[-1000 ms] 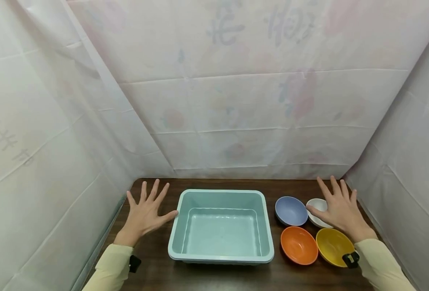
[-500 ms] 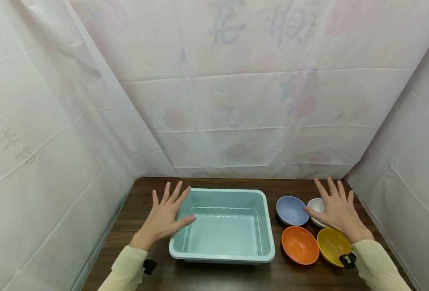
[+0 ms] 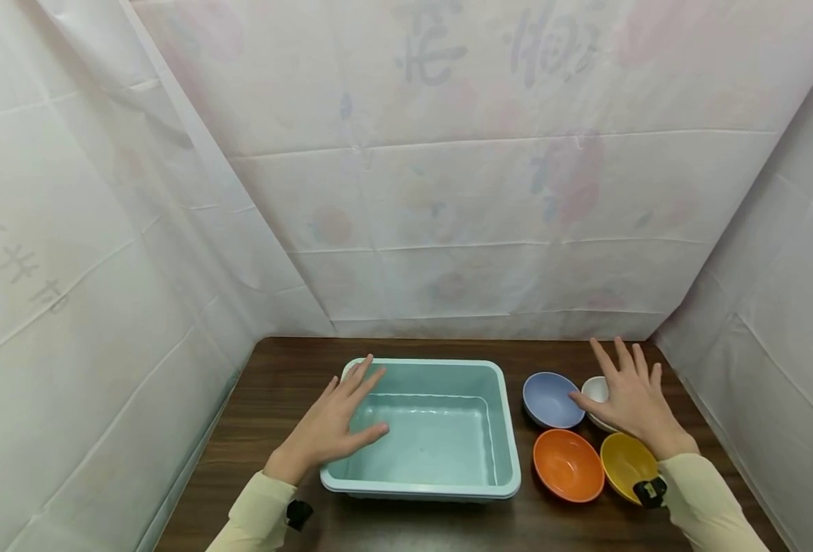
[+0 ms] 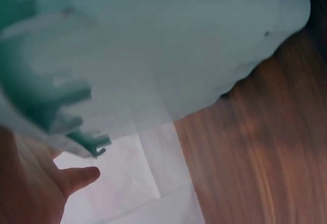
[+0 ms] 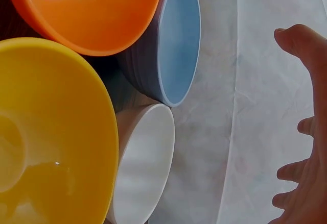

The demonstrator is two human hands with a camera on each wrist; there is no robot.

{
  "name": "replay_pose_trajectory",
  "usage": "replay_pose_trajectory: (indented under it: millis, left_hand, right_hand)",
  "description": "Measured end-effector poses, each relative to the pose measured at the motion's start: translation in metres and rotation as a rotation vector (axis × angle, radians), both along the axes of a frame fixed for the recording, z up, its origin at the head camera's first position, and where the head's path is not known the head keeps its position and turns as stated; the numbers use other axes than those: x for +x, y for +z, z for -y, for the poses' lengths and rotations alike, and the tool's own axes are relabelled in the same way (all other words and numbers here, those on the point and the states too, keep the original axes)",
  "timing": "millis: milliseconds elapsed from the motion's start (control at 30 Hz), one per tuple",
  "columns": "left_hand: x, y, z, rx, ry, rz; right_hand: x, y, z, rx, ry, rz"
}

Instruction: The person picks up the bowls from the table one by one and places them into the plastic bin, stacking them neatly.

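A light teal plastic basin (image 3: pixel 420 489) stands mid-table; a doubled line under its rim may be a second one nested below. Over its left side hovers my left hand (image 3: pixel 330 429), fingers spread and holding nothing. In the left wrist view the basin's pale outer wall (image 4: pixel 153 45) fills the top, with the hand (image 4: pixel 33 183) at lower left. My right hand (image 3: pixel 635 395) is spread above the white bowl (image 3: pixel 595 389), partly covering it. Beside that are blue (image 3: pixel 552 399), orange (image 3: pixel 568 465) and yellow bowls (image 3: pixel 625 462). The right wrist view shows the hand (image 5: pixel 309 132) apart from the bowls.
The dark wooden table (image 3: pixel 268 399) meets a pale cloth backdrop (image 3: pixel 447 230) at its far edge. Cloth side walls (image 3: pixel 785 322) rise to the left and right. The bowls sit close together, right of the basin.
My left hand has moved right, from beside the basin to over its left side. The right hand has drifted slightly left. The basin and bowls stay in place.
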State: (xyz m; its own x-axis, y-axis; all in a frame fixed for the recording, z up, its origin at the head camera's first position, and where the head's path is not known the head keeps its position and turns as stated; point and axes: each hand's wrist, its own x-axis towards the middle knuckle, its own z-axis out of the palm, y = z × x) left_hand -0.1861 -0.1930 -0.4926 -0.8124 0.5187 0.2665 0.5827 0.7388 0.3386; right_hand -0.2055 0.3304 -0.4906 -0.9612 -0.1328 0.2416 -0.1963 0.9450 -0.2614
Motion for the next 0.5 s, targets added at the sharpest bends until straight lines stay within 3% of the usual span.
replay_pose_trajectory:
  millis: [500]
  left_hand:
    - [0.0007, -0.0056, -0.0057, -0.020, -0.008, -0.002]
  right_hand:
    - [-0.0069, 0.0016, 0.0071, 0.032, 0.009, 0.023]
